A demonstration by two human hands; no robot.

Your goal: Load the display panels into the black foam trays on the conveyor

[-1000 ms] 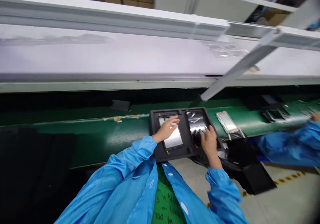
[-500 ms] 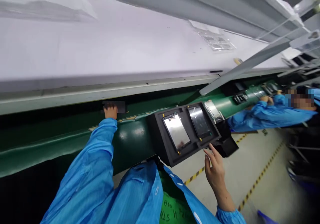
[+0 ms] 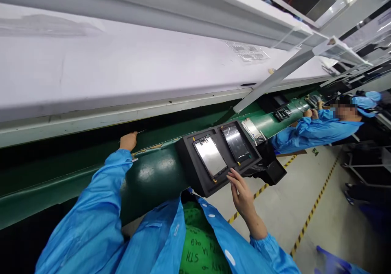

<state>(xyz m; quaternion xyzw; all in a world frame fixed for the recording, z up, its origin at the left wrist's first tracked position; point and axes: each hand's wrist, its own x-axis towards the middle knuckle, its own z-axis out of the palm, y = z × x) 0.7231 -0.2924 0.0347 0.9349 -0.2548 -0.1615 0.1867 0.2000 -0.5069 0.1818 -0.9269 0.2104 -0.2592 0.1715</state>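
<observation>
A black tray (image 3: 200, 176) rests on the green conveyor belt (image 3: 152, 176) in front of me. It holds a silver panel (image 3: 210, 156) on the left and a dark glossy panel (image 3: 236, 143) on the right. My right hand (image 3: 241, 188) lies at the tray's near edge, fingers stretched out and fingertips touching the rim. My left hand (image 3: 128, 141) reaches across the belt to its far side, under the white shelf (image 3: 122, 70). Its fingers are curled, and a thin flat thing that I cannot identify sticks out to the right of them.
A foil-wrapped piece (image 3: 253, 128) lies on the belt just past the tray, with more trays (image 3: 282, 113) farther along. A black bin (image 3: 270, 170) stands to the right of the tray. A co-worker in a blue coat (image 3: 314, 129) works downstream. Yellow-black tape (image 3: 308, 219) marks the floor.
My left hand left the silver panel and reached to the belt's far side. My right hand came off the dark panel to the tray's near edge. The view swung right.
</observation>
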